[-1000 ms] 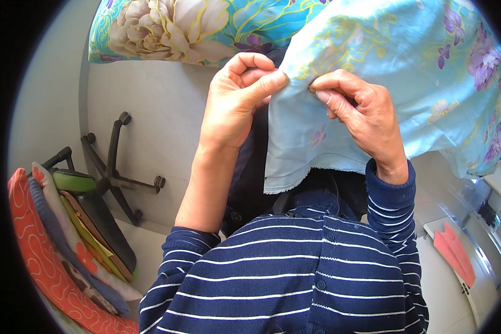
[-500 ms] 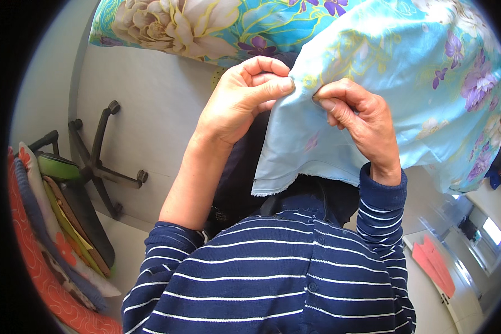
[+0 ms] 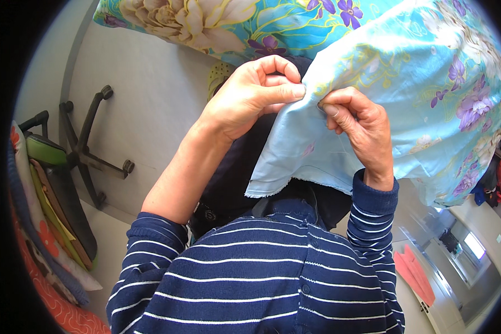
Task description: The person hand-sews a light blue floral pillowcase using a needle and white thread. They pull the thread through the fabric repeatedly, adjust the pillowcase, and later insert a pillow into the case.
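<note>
A light-blue floral cloth hangs over my lap and stretches off to the right, its lower edge frayed. My left hand is closed, pinching a folded edge of the cloth between thumb and fingers. Just right of it, my right hand is closed in a pinch against the cloth. Something tiny and dark shows at its fingertips, too small to name. Beyond both hands lies a plump turquoise floral bedding piece with large cream blossoms and purple flowers.
At the left stand a black wheeled chair base and a stack of folded fabrics and cushions. Beyond my left hand a yellow-green shoe shows on the floor. Lower right, a coral-coloured item lies by a glossy panel.
The view has shifted slightly. Both hands keep their pinches on the cloth, with the right hand a little lower relative to the left.
</note>
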The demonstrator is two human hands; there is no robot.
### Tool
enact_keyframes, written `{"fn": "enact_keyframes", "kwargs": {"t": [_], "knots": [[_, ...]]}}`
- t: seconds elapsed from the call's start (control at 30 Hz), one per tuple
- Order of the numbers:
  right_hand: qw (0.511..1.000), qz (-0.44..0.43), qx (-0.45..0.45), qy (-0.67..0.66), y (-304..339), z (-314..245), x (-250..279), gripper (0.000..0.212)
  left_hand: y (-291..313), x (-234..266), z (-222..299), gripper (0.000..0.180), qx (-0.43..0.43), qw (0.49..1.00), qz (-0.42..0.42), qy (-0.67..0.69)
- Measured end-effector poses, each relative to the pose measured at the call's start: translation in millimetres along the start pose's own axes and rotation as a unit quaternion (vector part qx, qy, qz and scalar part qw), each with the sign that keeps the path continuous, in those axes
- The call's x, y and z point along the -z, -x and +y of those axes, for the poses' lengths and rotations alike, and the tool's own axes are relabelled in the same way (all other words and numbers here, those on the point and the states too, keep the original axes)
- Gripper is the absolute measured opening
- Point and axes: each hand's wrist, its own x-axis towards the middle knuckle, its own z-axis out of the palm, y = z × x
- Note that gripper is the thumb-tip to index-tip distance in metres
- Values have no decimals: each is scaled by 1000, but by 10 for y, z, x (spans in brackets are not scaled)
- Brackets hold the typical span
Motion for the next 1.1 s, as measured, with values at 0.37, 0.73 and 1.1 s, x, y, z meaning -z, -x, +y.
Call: {"fn": "enact_keyframes", "kwargs": {"t": [0.37, 0.73, 1.1], "knots": [[1000, 22, 11, 18, -21, 45, -46, 7, 4, 9, -45, 17, -12, 1000, -5, -8], [999, 43, 18, -15, -32, 21, -173, 6, 51, -48, -96, 17, -60, 997, 35, -37], [959, 54, 147, 236, -37, -191, -182, 16, 37, -7, -174, 18, -62, 997, 41, 36]]}}
